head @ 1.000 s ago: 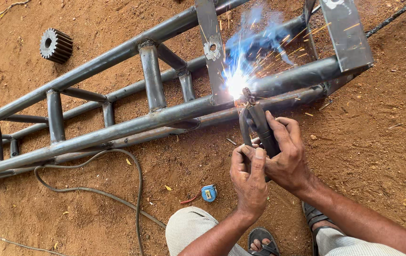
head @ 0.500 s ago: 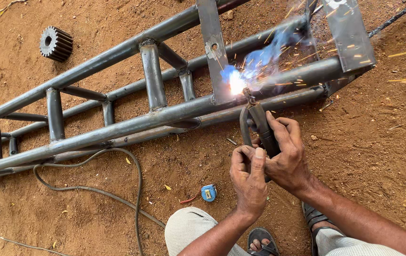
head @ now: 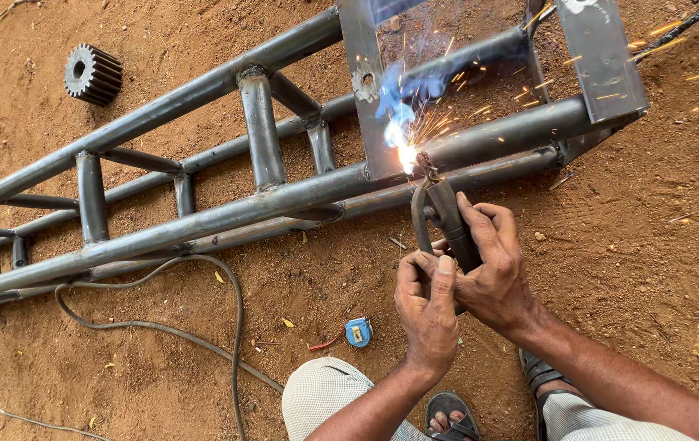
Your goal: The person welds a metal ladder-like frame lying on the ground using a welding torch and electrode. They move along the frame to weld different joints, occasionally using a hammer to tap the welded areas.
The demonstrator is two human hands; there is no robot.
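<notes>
Electrode holder [head: 447, 220] sits clamped in both your hands, its tip pressed to the joint where the upright flat plate [head: 363, 90] meets the long tube of the steel truss frame [head: 227, 216], near that frame's right end. Your right hand [head: 492, 273] wraps its fingers tightly round the dark handle, and your left hand [head: 427, 306] closes over the lower part with its thumb laid along it, likely to steady the tip while the arc [head: 405, 155] burns. Sparks and blue smoke fly up and to the right, away from your fingers. The frame lies flat on the red dirt ground [head: 651, 229], which holds the joint level and in reach. A cable [head: 161, 327] loops over the dirt just below the frame's lower edge. A small blue tape measure [head: 357, 332] lies near your knee, and a toothed gear [head: 92, 74] rests well apart by the ground's upper left corner.
</notes>
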